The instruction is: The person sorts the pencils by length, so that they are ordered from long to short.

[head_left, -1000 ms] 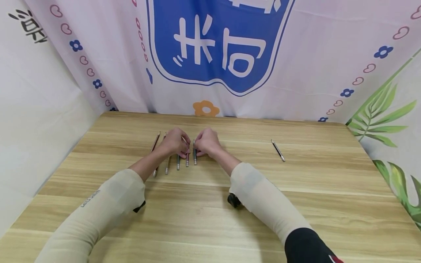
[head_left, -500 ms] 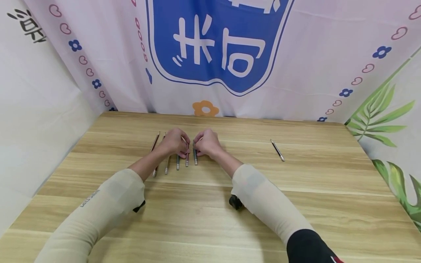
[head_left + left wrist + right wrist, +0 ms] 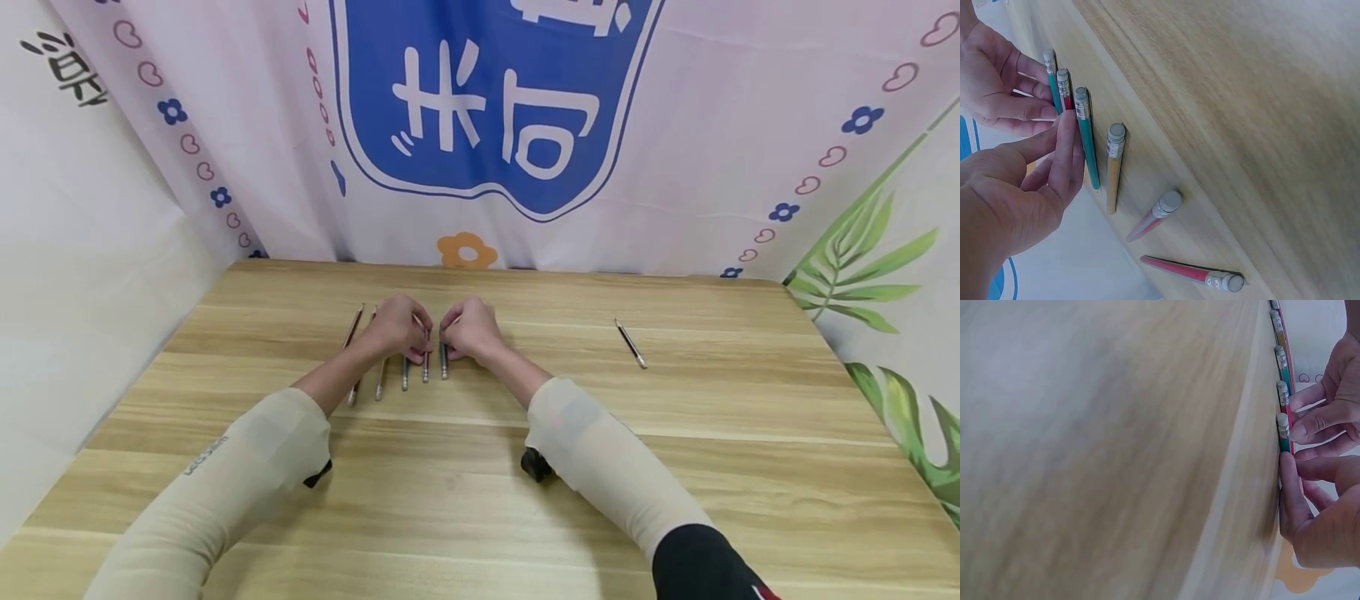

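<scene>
In the head view, my left hand [image 3: 401,327] and right hand [image 3: 471,328] are close together over a row of pencils lying eraser-end toward me. Left thumb and fingers pinch a red pencil [image 3: 426,369]. Just right of it, a green pencil [image 3: 444,367] is pinched at its side by the right fingertips. Left of these lie another green pencil [image 3: 1087,140], a yellow pencil [image 3: 1113,172] and two red pencils, the outer one [image 3: 1185,269] slanted away from the other [image 3: 1147,224]. My left hand and forearm partly hide this side of the row in the head view.
A lone dark pencil [image 3: 631,343] lies farther right on the wooden table [image 3: 450,500]. A printed curtain [image 3: 675,167] hangs along the back edge, and a white wall covering [image 3: 90,250] borders the left side.
Both hands stay almost in place at the row. The green pencil by the right fingers has shifted very slightly, and the head view has tilted a little.
</scene>
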Demonstrator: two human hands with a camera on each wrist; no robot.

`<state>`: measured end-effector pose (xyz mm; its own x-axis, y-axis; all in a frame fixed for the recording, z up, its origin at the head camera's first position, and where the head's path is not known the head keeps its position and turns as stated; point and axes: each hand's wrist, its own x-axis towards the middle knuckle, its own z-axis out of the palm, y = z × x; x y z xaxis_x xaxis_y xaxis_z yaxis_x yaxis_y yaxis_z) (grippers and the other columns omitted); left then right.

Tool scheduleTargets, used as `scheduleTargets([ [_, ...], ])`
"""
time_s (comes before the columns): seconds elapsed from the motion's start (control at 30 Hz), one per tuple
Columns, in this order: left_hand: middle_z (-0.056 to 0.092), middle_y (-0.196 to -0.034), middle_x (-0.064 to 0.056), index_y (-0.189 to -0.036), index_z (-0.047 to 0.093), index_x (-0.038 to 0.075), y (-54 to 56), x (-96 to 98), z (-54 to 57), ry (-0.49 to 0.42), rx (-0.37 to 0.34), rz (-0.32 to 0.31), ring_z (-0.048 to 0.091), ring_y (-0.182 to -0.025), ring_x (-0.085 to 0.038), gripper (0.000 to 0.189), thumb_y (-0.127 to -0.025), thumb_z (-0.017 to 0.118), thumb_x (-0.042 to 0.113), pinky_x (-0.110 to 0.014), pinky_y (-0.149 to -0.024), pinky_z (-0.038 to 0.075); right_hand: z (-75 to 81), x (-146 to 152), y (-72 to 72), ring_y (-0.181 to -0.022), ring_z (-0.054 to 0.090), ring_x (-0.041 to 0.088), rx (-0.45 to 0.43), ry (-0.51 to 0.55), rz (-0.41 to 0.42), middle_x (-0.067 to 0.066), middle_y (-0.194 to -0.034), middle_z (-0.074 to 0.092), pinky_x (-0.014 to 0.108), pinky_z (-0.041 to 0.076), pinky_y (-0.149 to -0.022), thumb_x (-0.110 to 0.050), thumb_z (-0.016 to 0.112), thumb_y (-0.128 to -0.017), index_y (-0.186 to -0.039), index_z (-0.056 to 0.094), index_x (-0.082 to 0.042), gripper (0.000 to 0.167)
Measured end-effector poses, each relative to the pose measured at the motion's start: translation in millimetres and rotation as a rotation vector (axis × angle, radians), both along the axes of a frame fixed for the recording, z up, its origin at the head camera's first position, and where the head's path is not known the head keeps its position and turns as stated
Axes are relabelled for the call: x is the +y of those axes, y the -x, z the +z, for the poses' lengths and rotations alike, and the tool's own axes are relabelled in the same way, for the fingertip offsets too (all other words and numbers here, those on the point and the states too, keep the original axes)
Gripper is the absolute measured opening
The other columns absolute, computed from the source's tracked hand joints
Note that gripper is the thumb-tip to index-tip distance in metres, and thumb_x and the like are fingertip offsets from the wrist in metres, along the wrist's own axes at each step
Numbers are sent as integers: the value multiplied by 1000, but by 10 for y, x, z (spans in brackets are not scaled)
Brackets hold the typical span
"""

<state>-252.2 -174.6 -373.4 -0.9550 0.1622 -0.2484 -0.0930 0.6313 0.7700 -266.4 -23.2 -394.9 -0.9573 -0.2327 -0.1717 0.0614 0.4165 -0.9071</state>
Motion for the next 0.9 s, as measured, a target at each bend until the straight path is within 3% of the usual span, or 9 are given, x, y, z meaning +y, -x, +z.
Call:
scheduleTargets([
  [0.43,71,-84,-25,-112,63,-18,-5,6,15,21,-13,-1,71,-60,-19,25,-87,63,-19,-30,-59,66,46,93,-43,-59,68,22,-7,12,1,15,-83,69,29,64,-53,13,66,-85,-104,73,7,21],
  [0.7,72,-85,-25,-111,63,-18,-5,0,30,21,-2,-5,71,-62,-21,24,-87,63,-19,-32,-59,67,91,185,-90,-74,73,31,-39,49,3,24,-96,72,33,67,-60,10,70,-89,-108,72,8,19],
  [0.9,70,-84,-22,-111,65,-16,-2,37,37,44,32,-9,70,-59,-20,25,-88,71,-12,-32,-59,66,115,322,-118,-81,73,33,-65,75,15,24,-102,71,33,67,-64,8,69,-91,-114,69,8,23],
])
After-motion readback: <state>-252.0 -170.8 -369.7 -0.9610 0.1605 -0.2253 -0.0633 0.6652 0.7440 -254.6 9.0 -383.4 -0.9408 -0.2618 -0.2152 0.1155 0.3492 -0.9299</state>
